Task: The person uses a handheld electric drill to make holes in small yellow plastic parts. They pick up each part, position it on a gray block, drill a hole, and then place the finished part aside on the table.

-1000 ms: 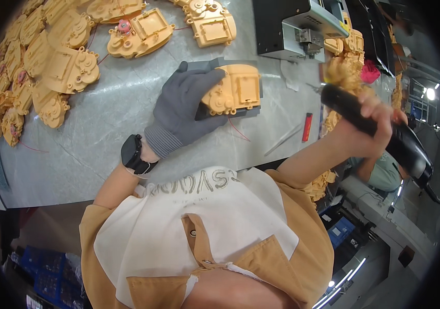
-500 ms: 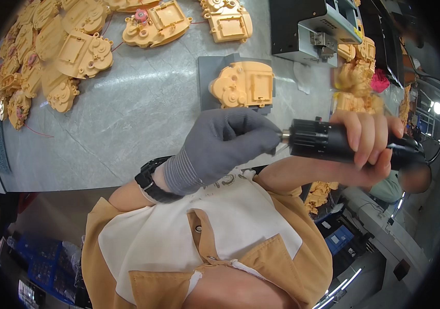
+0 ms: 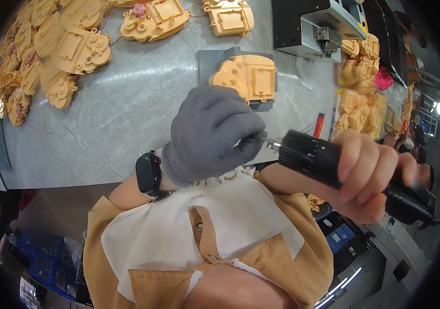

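Grey desk (image 3: 127,113) strewn with yellow housings, we see gloved left hand (image 3: 212,131) fingers pinching the bit at the black electric screwdriver (image 3: 333,165) gripped by right hand (image 3: 369,175), likely loading a screw, next driving it into yellow housing (image 3: 245,77) on its pad

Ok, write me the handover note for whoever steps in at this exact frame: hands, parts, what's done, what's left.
Left hand, in a grey glove, pinches the bit at the tip of the black electric screwdriver.
Right hand, bare, grips the screwdriver body, held level above the table edge.
Yellow plastic housing sits untouched on the grey pad.
More yellow housings lie at the left and piled at the right.
Done: cannot tell whether any screws are in.
Left: the driver is not yet on the housing.
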Tool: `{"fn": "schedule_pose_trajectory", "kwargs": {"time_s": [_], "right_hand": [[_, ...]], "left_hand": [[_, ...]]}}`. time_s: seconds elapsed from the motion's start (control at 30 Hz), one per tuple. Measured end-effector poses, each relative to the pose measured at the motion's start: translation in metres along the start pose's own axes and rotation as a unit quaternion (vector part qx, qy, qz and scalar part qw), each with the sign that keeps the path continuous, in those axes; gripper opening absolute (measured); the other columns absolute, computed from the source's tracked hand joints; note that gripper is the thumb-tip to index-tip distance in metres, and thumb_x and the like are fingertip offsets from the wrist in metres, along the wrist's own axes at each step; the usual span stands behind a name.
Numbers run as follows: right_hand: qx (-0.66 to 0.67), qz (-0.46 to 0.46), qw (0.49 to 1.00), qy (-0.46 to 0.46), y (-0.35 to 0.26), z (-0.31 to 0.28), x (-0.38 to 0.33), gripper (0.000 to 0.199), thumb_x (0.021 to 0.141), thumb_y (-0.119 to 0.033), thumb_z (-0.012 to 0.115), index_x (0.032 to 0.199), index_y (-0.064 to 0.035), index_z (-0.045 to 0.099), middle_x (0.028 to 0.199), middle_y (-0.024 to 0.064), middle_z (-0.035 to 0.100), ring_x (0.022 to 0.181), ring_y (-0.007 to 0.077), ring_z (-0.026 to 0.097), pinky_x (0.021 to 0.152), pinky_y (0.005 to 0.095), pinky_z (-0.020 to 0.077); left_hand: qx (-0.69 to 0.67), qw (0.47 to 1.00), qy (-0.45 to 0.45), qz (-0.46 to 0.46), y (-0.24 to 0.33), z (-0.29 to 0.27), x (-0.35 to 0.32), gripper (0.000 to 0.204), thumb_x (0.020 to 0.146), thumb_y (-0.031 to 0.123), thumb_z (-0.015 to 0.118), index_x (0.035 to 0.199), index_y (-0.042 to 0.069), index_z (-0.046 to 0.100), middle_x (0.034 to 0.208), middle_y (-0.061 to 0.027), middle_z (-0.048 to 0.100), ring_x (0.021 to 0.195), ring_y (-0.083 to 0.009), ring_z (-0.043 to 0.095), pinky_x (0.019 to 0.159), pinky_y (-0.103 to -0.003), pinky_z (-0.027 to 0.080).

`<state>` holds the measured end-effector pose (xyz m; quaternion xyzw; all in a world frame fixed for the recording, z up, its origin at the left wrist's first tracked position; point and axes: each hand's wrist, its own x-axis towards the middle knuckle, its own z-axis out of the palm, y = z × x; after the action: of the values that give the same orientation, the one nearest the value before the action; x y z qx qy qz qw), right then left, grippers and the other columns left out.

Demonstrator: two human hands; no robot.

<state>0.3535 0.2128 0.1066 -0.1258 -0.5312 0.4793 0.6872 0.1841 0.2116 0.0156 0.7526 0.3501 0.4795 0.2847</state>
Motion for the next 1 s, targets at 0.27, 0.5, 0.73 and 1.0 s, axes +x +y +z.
{"fn": "schedule_pose_trajectory", "kwargs": {"time_s": [0.27, 0.5, 0.73, 1.0], "right_hand": [[-0.065, 0.069, 0.992, -0.081, -0.002, -0.002, 0.008, 0.035, 0.078, -0.007, 0.054, 0.112, -0.0049, 0.044, 0.067, -0.0003, 0.049, 0.055, 0.0098, 0.049, 0.061, 0.0270, 0.0397], [-0.048, 0.064, 0.994, -0.079, -0.002, -0.003, 0.007, 0.036, 0.079, -0.007, 0.053, 0.113, -0.0050, 0.043, 0.068, 0.0002, 0.048, 0.056, 0.0103, 0.049, 0.062, 0.0279, 0.0388], [-0.043, 0.065, 0.995, -0.069, -0.002, -0.005, 0.006, 0.034, 0.079, -0.007, 0.053, 0.112, -0.0048, 0.044, 0.068, 0.0005, 0.048, 0.057, 0.0101, 0.049, 0.063, 0.0283, 0.0386], [-0.038, 0.063, 0.996, -0.059, -0.008, -0.010, 0.004, 0.044, 0.083, -0.007, 0.059, 0.120, -0.0137, 0.036, 0.070, 0.0020, 0.051, 0.056, 0.0151, 0.052, 0.060, 0.0312, 0.0441]], "left_hand": [[0.037, 0.999, -0.007, -0.001, 0.002, 0.000, -0.001, 0.031, 0.059, 0.006, 0.073, 0.087, 0.012, 0.061, 0.084, -0.0006, 0.060, 0.085, -0.0229, 0.056, 0.076, -0.034, 0.042], [0.042, 0.999, -0.001, 0.004, -0.001, 0.002, -0.003, 0.030, 0.061, 0.007, 0.074, 0.087, 0.012, 0.061, 0.083, -0.0005, 0.060, 0.084, -0.0223, 0.056, 0.076, -0.033, 0.043], [0.023, 0.999, 0.018, -0.026, 0.002, 0.000, 0.000, 0.033, 0.059, 0.012, 0.078, 0.088, 0.011, 0.062, 0.084, -0.0011, 0.061, 0.087, -0.0228, 0.057, 0.077, -0.034, 0.043], [-0.094, 0.994, -0.040, -0.048, -0.009, 0.007, -0.004, 0.027, 0.065, 0.012, 0.076, 0.089, 0.011, 0.064, 0.085, -0.0016, 0.064, 0.082, -0.0211, 0.059, 0.075, -0.032, 0.043]]}}
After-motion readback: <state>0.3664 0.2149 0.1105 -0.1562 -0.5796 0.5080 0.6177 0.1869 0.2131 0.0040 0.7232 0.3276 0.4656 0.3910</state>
